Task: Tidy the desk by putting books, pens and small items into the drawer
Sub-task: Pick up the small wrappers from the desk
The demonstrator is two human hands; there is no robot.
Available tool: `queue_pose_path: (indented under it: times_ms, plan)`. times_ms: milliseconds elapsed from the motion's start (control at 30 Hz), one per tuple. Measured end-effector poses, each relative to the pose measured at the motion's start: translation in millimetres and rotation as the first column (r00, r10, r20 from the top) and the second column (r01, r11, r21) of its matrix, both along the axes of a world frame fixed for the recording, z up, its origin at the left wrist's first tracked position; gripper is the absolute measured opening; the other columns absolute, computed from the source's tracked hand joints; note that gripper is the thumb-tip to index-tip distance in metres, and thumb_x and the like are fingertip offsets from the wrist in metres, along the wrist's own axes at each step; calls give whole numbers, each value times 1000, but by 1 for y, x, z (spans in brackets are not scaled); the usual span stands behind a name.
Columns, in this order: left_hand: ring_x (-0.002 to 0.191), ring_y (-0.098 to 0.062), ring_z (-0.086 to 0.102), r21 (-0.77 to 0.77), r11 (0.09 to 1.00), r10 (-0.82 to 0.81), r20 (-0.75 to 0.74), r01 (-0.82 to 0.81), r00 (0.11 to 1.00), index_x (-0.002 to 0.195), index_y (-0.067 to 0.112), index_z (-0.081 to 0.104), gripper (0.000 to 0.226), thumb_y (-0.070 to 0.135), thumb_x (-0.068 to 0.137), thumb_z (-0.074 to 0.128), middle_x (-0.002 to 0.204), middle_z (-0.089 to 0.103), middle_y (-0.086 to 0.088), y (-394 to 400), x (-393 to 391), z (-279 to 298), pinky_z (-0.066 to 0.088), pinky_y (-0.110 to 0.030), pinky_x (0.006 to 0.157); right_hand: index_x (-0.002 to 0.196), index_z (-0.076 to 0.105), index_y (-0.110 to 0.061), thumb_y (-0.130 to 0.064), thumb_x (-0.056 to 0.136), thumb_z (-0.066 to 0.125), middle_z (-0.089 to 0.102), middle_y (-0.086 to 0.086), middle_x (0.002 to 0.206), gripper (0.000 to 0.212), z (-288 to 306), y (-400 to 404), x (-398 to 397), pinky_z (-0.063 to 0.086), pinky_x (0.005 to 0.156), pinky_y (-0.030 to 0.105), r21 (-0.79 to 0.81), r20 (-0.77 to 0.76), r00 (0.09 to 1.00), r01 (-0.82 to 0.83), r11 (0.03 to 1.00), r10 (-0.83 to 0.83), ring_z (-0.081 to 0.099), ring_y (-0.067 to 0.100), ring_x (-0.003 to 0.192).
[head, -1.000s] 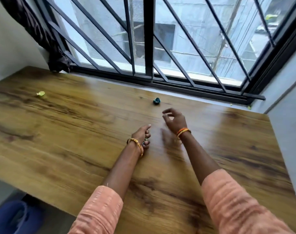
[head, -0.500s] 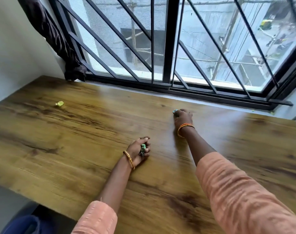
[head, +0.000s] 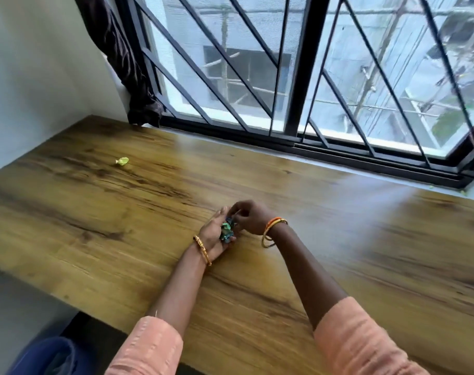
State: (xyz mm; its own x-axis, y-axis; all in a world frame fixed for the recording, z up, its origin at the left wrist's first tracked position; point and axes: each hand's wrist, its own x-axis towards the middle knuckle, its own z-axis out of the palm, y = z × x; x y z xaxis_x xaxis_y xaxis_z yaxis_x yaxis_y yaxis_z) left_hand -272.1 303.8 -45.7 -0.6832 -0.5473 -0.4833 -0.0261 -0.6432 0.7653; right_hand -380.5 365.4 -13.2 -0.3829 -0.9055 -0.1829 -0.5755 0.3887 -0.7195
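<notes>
My left hand [head: 213, 236] rests palm up on the wooden desk [head: 338, 239], cupping small crumpled blue-green wrappers [head: 226, 230]. My right hand [head: 248, 216] is directly beside it, fingertips pinched at the top of that little pile, touching the wrappers in the left palm. A yellow-green crumpled wrapper [head: 122, 161] lies alone at the far left of the desk. No drawer is in view.
A barred window [head: 298, 77] runs along the desk's far edge, with a dark cloth [head: 127, 63] hanging at its left corner. A white wall [head: 27, 77] bounds the left side. Something blue [head: 46, 355] sits below the desk's near edge.
My right hand reached to the blue wrapper by the window, picked it up, and brought it back to the left palm, which has turned up and opened to hold the wrappers.
</notes>
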Motion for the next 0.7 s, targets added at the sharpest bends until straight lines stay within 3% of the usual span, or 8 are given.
queue_pose_path:
  times_ms: [67, 167, 233, 333, 433, 600, 700]
  plan:
    - [47, -8, 63, 33, 998, 57, 26, -58, 998, 94, 10, 59, 29, 28, 102, 36, 61, 68, 1, -13, 13, 1, 34, -14, 33, 104, 70, -10, -11, 90, 53, 69, 13, 101, 21, 4, -19, 10, 51, 81, 36, 52, -32, 997, -69, 996, 70, 61, 22, 84]
    - [48, -11, 66, 71, 983, 168, 39, -171, 985, 88, 11, 58, 27, 25, 101, 39, 57, 67, 1, -45, 42, -2, 29, -11, 30, 98, 72, -10, -10, 88, 55, 66, 7, 89, 20, 9, -52, 23, 45, 67, 26, -35, -12, 999, -49, 998, 48, 59, 17, 79]
    - [40, -8, 58, 73, 965, 245, 74, -250, 967, 78, 14, 54, 29, 28, 100, 41, 50, 60, 5, -70, 63, -5, 27, -11, 29, 98, 72, -11, -12, 87, 57, 66, 5, 91, 19, 12, -80, 30, 43, 67, 22, -74, -21, 1000, -23, 997, 21, 61, 19, 78]
    - [34, -6, 46, 68, 938, 331, 126, -341, 935, 68, 17, 44, 34, 33, 98, 44, 43, 49, 6, -107, 93, -7, 24, -10, 29, 108, 67, -20, -22, 86, 63, 63, 6, 118, 22, 5, -138, 43, 49, 84, 29, -38, -94, 991, -101, 994, 97, 61, 24, 103]
    - [30, -6, 35, 65, 919, 373, 178, -389, 910, 60, 19, 36, 40, 31, 97, 46, 40, 38, 6, -143, 115, -8, 17, -9, 30, 123, 57, -25, -30, 84, 67, 48, 10, 134, 41, -8, -200, 64, 41, 102, 40, 29, -173, 969, -173, 984, 175, 46, 30, 123]
    - [25, -7, 21, -22, 918, 388, 258, -396, 885, 56, 22, 28, 42, 27, 93, 46, 36, 27, 8, -208, 151, -7, 12, -7, 32, 145, 29, -23, -25, 83, 68, 17, 16, 153, 73, -24, -288, 94, 32, 112, 41, 93, -129, 968, -206, 974, 217, 31, 37, 136]
    - [24, -6, 22, 40, 902, 410, 238, -431, 880, 54, 21, 29, 43, 26, 94, 45, 36, 28, 8, -247, 173, -6, 13, -7, 30, 148, 18, -21, -8, 86, 60, -8, 19, 156, 75, -24, -323, 101, 32, 109, 37, 107, -109, 972, -196, 975, 207, 28, 38, 138]
